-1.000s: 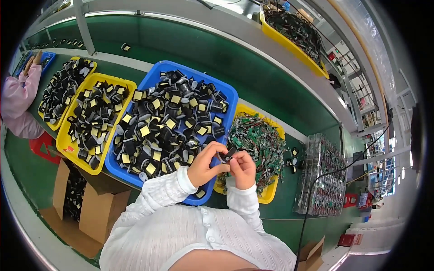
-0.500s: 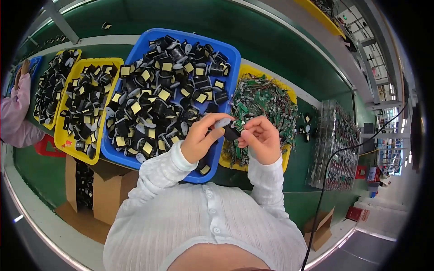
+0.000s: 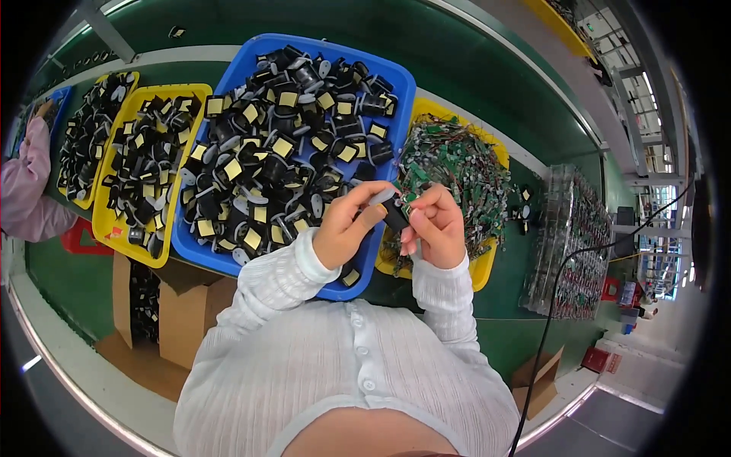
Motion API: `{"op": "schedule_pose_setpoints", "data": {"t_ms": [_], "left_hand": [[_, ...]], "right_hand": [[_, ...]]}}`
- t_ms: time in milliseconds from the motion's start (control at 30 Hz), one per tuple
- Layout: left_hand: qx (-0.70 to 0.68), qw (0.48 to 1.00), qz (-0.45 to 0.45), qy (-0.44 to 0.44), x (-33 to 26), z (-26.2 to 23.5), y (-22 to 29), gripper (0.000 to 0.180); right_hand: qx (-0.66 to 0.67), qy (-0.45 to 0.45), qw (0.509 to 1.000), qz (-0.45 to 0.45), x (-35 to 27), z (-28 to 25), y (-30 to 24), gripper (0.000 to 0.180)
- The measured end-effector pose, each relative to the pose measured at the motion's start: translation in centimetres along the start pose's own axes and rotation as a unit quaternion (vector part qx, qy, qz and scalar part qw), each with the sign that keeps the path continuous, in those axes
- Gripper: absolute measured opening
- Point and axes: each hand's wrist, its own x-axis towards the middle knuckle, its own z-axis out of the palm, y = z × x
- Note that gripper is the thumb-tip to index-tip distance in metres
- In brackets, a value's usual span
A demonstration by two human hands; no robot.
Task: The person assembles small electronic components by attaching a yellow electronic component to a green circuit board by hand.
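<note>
Both hands met over the blue tray's (image 3: pixel 228 263) near edge: left hand (image 3: pixel 346 228) and right hand (image 3: pixel 435 225) pinched one small black part (image 3: pixel 394 214).

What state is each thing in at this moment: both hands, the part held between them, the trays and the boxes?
Left hand: closed on the small black part, over the blue tray's edge.
Right hand: pinching the same part.
Small black part: held between both hands, off the table.
Blue tray: heaped with black parts.
Yellow tray of green boards: piled full.
Left yellow tray: full.
Cardboard box: open.
</note>
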Motion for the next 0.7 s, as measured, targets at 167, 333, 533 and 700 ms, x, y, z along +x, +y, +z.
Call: {"op": "schedule_pose_setpoints", "data": {"t_ms": [167, 333, 533, 700], "left_hand": [[0.048, 0.998, 0.041, 0.019, -0.1, 0.0, 0.3, 0.026], [0.133, 0.983, 0.104, 0.071, 0.1, 0.3, 1.0, 0.026], [0.236, 0.952, 0.184, 0.064, 0.4, -0.1, 1.0, 0.028], [0.090, 0.986, 0.142, -0.011, 1.5, 0.1, 0.3, 0.039]], "right_hand": [[-0.082, -0.003, 0.997, 0.005, -0.1, 0.2, -0.2, 0.011], [-0.060, -0.028, 0.995, 0.071, 0.3, -0.4, -0.5, 0.011], [-0.049, -0.052, 0.993, 0.097, 0.1, -0.5, -0.4, 0.011], [-0.359, 0.076, 0.926, -0.093, -0.7, 1.3, 0.2, 0.012]]}}
